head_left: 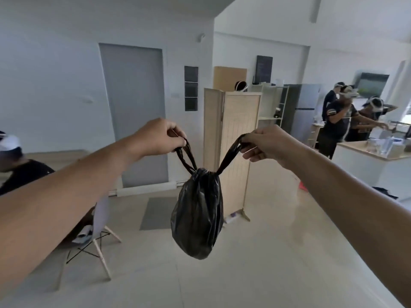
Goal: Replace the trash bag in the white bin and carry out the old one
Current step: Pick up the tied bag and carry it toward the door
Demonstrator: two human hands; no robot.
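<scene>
A full black trash bag [198, 214] hangs in the air in front of me, its neck gathered tight. Two twisted handle strips rise from the neck in a V. My left hand [159, 137] grips the left strip and my right hand [264, 144] grips the right strip, both at about chest height with arms stretched forward. The bag's bottom hangs well above the pale tiled floor. The white bin is not in view.
A wooden folding screen [231, 138] stands just behind the bag. A grey door [135, 112] is at the back left with a grey mat [158, 213] before it. A seated person [20, 165] and white chair [100, 221] are left. Several people [338, 121] stand by a counter [373, 161] right.
</scene>
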